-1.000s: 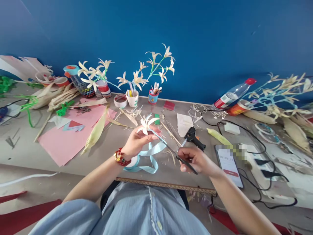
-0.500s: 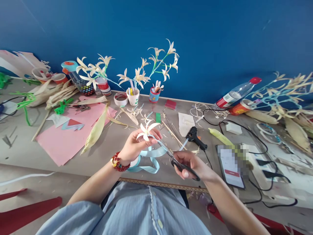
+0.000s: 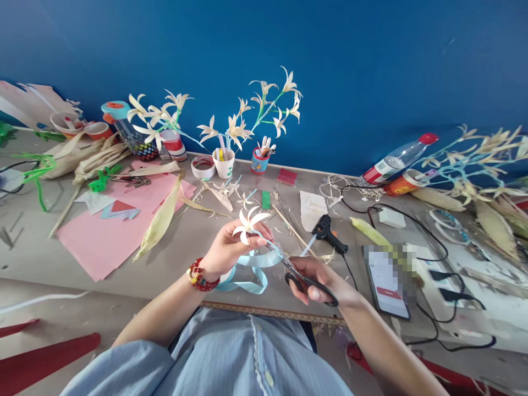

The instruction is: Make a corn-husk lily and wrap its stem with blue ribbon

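Above the grey tabletop (image 3: 187, 235), the left hand (image 3: 228, 242) pinches a white, star-shaped, slim-petalled flower (image 3: 248, 224); at the flower's four o'clock, the right hand (image 3: 317, 278) curls around black-handled metal scissors (image 3: 290, 267).

Soft light; edges stretched; phone (image 3: 381, 275) partly pixelated.

A grey table (image 3: 31, 245) has a patterned trim (image 3: 272, 311) along its front edge. Pink paper (image 3: 99, 236) lies on its left half, under part of a pale husk (image 3: 159, 228). Light blue ribbon (image 3: 268, 259) loops near the front. A black glue gun (image 3: 332, 236) and a phone (image 3: 381, 280) lie further right; a white cup (image 3: 224, 166) and a blue cup (image 3: 259, 163) stand at the back.
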